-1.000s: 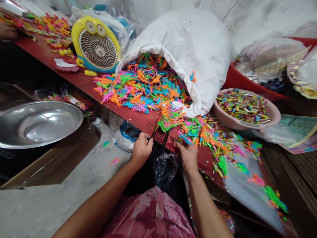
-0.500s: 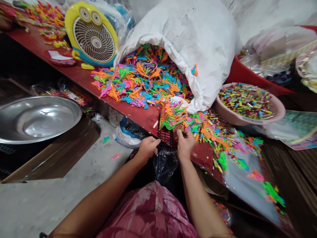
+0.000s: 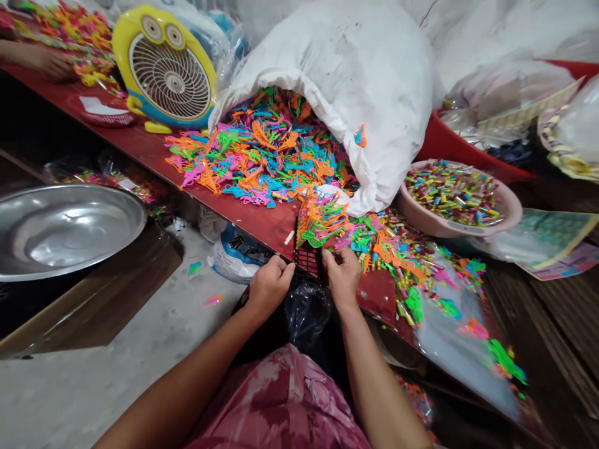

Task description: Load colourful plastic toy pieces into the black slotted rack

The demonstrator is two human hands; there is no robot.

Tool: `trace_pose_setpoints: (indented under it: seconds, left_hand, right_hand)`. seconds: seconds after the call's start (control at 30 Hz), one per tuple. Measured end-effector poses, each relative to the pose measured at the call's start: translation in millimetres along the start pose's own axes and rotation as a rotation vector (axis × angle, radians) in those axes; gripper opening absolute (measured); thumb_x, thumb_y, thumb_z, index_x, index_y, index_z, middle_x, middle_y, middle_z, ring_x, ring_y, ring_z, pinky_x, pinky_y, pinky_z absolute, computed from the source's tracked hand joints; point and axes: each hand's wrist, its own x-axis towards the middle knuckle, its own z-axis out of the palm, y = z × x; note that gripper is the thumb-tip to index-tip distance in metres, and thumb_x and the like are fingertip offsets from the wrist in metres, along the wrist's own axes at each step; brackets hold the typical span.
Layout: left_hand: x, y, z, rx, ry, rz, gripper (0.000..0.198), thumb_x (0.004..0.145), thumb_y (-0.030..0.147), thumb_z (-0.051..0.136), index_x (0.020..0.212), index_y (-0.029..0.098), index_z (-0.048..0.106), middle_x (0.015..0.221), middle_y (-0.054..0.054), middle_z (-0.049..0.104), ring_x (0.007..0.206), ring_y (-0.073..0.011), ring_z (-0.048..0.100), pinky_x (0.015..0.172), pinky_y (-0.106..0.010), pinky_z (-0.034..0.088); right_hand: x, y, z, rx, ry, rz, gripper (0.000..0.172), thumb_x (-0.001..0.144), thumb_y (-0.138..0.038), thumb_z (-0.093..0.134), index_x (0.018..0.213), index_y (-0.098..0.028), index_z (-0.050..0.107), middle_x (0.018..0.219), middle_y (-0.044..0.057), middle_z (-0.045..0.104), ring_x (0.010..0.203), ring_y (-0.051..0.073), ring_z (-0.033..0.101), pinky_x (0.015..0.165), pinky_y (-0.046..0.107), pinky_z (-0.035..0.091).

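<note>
Both hands are at the table's front edge, one on each side of a black slotted rack (image 3: 307,258). My left hand (image 3: 270,284) is closed, thumb against the fingers, just left of the rack. On the rack's right side, my right hand (image 3: 343,274) is pinched too, its fingertips close to the rack's edge. What either pinch holds is too small to make out. Below the rack, between the wrists, hangs a clear plastic bag (image 3: 306,312). A dense row of small coloured plastic toy guns (image 3: 322,219) stands at the rack's far end.
Loose toy guns (image 3: 271,149) spill from a large white sack (image 3: 355,68). A yellow fan (image 3: 171,75) stands left of it. Right are a pink basin (image 3: 512,209) of small coloured tubes and a clear plastic sheet (image 3: 461,343). A metal bowl (image 3: 70,231) stands left. Another person's hand (image 3: 53,62) rests far left.
My two hands stay beside the rack, with the left slightly farther from it. The view has shifted a little, and the other person's hand now shows more at the far left.
</note>
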Motion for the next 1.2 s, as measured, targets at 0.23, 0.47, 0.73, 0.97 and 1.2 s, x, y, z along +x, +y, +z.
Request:
trace_pose_setpoints:
  seconds: [0.23,0.47,0.73,0.97,1.2]
  left_hand:
    - [-23.1,46.7,-7.9,-0.221,0.017,0.401,0.022,0.088,0.032,0.06,0.105,0.02,0.069,0.087,-0.001,0.06,0.062,-0.0088,0.047,0.063,-0.023,0.039]
    - [-17.6,56.0,-15.5,-0.603,-0.131,0.184,0.023,0.086,0.034,0.063,0.073,0.016,0.064,0.07,0.003,0.049,0.065,-0.0092,0.045,0.062,-0.022,0.036]
    - [-10.6,53.7,-22.0,-0.608,-0.232,0.214,0.034,0.086,0.036,0.062,0.059,0.016,0.057,0.07,0.001,0.054,0.072,-0.0119,0.051,0.074,-0.024,0.039]
    - [-12.0,53.5,-19.4,-0.497,-0.219,0.359,0.035,0.092,0.032,0.056,0.061,0.016,0.058,0.072,-0.001,0.055,0.074,-0.0128,0.054,0.075,-0.024,0.041]
    - [-8.9,49.9,-7.3,-0.518,-0.178,0.294,0.036,0.091,0.034,0.056,0.061,0.016,0.057,0.071,0.0,0.055,0.073,-0.0123,0.052,0.074,-0.024,0.04]
  right_hand:
    - [-32.0,-34.8,-36.0,-0.14,-0.127,-0.209,0.019,0.091,-0.031,0.059,0.075,-0.019,0.059,0.074,0.0,0.055,0.069,0.014,0.052,0.065,0.027,0.038]
    - [-53.2,-49.9,-40.2,0.023,-0.274,-0.191,0.013,0.093,-0.029,0.058,0.095,-0.021,0.068,0.087,0.005,0.067,0.08,0.017,0.061,0.074,0.029,0.044]
    - [-58.2,-45.3,-42.8,0.347,-0.373,-0.067,0.018,0.093,-0.03,0.06,0.103,-0.024,0.073,0.095,0.003,0.073,0.085,0.017,0.066,0.078,0.028,0.049]
    - [-64.5,-44.9,-35.1,0.532,-0.341,0.12,0.018,0.09,-0.033,0.064,0.098,-0.024,0.077,0.093,0.002,0.075,0.081,0.017,0.066,0.075,0.028,0.048]
    - [-58.5,-29.7,-24.6,0.616,-0.348,0.258,0.019,0.084,-0.036,0.069,0.093,-0.021,0.077,0.078,0.0,0.07,0.064,0.013,0.055,0.061,0.025,0.041]
